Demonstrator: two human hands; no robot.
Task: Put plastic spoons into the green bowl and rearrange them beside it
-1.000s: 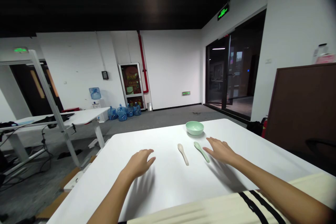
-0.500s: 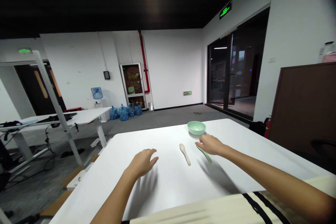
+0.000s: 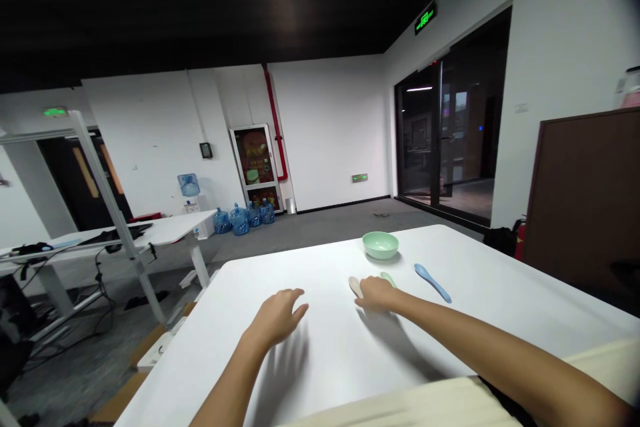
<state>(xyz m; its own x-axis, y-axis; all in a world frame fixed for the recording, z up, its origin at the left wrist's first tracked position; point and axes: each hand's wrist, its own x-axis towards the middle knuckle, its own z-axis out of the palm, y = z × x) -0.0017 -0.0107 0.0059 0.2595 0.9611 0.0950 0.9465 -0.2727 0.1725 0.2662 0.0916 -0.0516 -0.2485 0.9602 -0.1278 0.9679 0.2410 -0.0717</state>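
Note:
My right hand (image 3: 377,294) is low over the table, its fingers bent down around the handle of a beige spoon (image 3: 355,286). Only that spoon's bowl end shows; blur and the hand itself hide whether the fingers have closed on it. A light green spoon (image 3: 388,279) lies just behind the hand, mostly covered by it. Farther right rests a blue spoon (image 3: 433,282). The green bowl (image 3: 381,246) stands upright near the far edge. To the left, my left hand (image 3: 280,315) hovers above the table with thumb and fingers apart, holding nothing.
The white table (image 3: 320,353) carries these things. Beyond its left side are a second table (image 3: 175,223), a metal post (image 3: 107,193) and cables. Blue water bottles (image 3: 240,219) stand by the back wall. A brown cabinet (image 3: 585,193) is at the right.
My right hand has moved left from over the green spoon to the beige spoon. The blue spoon has come into sight. My left hand stays nearly where it was.

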